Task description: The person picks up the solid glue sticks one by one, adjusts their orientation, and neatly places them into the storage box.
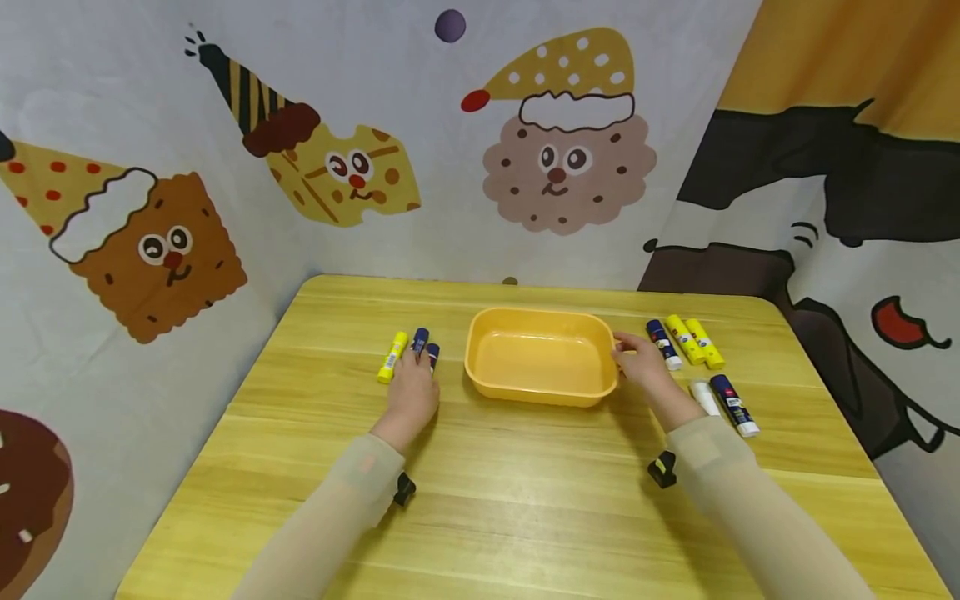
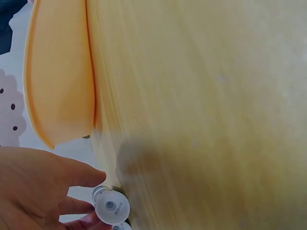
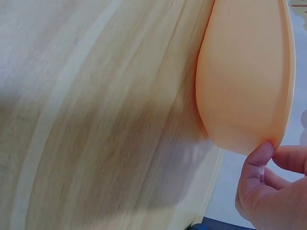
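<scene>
My left hand [image 1: 412, 396] reaches over two navy glue sticks [image 1: 421, 337] on the left of the table. In the left wrist view, its thumb and fingers close around a glue stick [image 2: 112, 207], seen by its white end. A second white end shows partly below. A yellow glue stick [image 1: 392, 357] lies just left of that hand. In the middle stands an orange plastic tray [image 1: 540, 393] with nothing in it. My right hand [image 1: 645, 367] pinches the tray's right rim between thumb and fingers, as the right wrist view also shows.
Right of the tray lie a navy glue stick [image 1: 663, 343] and two yellow glue sticks [image 1: 685, 339]. Nearer me are a white stick [image 1: 704, 398], partly hidden by my right arm, and another navy glue stick [image 1: 734, 405]. A patterned cloth [image 1: 450, 208] hangs behind the wooden table [image 1: 495, 500].
</scene>
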### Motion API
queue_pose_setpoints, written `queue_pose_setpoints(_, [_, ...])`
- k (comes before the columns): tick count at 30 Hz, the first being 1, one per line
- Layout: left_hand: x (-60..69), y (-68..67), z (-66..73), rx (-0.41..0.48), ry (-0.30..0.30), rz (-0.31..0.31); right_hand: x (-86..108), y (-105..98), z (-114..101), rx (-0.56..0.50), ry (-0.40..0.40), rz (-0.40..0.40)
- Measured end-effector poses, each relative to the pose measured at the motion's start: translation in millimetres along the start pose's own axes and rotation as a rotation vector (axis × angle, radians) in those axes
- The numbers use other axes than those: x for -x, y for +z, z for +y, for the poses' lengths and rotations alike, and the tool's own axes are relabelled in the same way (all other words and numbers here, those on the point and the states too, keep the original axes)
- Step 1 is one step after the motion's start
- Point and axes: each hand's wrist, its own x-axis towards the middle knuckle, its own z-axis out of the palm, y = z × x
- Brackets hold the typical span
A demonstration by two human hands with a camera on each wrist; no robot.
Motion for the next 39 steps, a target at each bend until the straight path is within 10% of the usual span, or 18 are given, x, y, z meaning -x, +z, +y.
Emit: queue_pose_setpoints(39, [-10.5,9.2,-0.2,-0.025,0.012,0.002,-1.1,1.4,0.5,0.014,-0.006,0.016])
